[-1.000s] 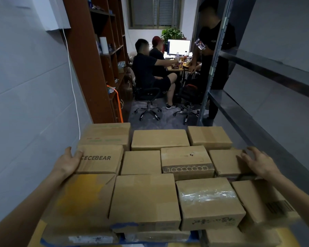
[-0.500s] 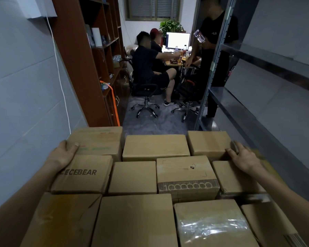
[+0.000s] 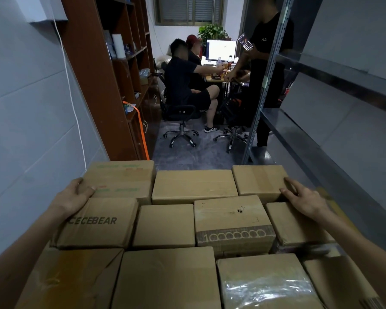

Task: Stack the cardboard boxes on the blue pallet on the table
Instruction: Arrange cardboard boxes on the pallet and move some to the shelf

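Several brown cardboard boxes lie packed in rows and fill the lower half of the view; the blue pallet beneath them is hidden. My left hand (image 3: 75, 194) rests flat on the left edge of the far-left box (image 3: 125, 178), just above the box marked CECEBEAR (image 3: 98, 221). My right hand (image 3: 303, 198) lies with fingers spread against the right side of the far-right box (image 3: 257, 178). Between them sit a wide plain box (image 3: 194, 185) and a box printed with a row of zeros (image 3: 232, 217). Neither hand grips anything.
A grey wall runs close on the left, with a brown bookshelf (image 3: 112, 74) behind it. A metal shelving rack (image 3: 321, 130) lines the right side. Beyond the boxes, two seated people (image 3: 185, 81) and a standing person (image 3: 267, 63) are at a desk with a monitor.
Both hands have slid forward along the outer sides of the stack, from the middle row to the far row. The view has moved closer, so the blue pallet is out of sight.
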The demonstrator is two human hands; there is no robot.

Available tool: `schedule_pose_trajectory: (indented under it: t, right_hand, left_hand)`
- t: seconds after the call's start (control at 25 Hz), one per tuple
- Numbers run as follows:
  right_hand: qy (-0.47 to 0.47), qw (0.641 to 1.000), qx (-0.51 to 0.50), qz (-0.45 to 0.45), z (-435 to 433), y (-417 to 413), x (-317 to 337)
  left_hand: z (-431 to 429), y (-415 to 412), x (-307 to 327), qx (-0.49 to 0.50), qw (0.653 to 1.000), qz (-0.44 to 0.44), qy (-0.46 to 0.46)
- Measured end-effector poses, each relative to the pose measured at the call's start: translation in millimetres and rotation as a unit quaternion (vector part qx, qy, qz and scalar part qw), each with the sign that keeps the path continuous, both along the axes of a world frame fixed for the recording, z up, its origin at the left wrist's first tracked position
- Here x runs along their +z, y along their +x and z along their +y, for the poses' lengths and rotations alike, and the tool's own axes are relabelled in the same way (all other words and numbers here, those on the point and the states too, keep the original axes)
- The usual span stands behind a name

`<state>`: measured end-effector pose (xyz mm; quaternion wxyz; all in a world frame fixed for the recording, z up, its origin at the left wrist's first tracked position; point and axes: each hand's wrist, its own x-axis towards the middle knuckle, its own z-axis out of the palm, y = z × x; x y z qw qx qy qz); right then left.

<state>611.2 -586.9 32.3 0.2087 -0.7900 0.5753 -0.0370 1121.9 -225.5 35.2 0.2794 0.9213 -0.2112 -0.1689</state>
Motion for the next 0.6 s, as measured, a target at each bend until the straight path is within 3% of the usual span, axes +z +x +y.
schedule_pose_trajectory:
  t: [0.2, 0.4, 0.6]
  right_hand:
    - [-0.013, 0.998, 0.016, 0.052, 8.2, -2.4, 8.6]
    - [0.002, 0.999, -0.049, -0.005, 17.7, -35.8, 7.8]
    - [0.036, 0.995, -0.081, -0.038, 41.6, -52.4, 1.4]
  left_hand:
    - [11.1, -13.2, 10.2, 0.009, 1.000, -0.006, 0.000]
    - [42.6, -33.4, 15.4, 0.037, 0.999, 0.028, -0.003]
    - [65.6, -59.8, 14.9, 0.006, 0.997, 0.078, 0.005]
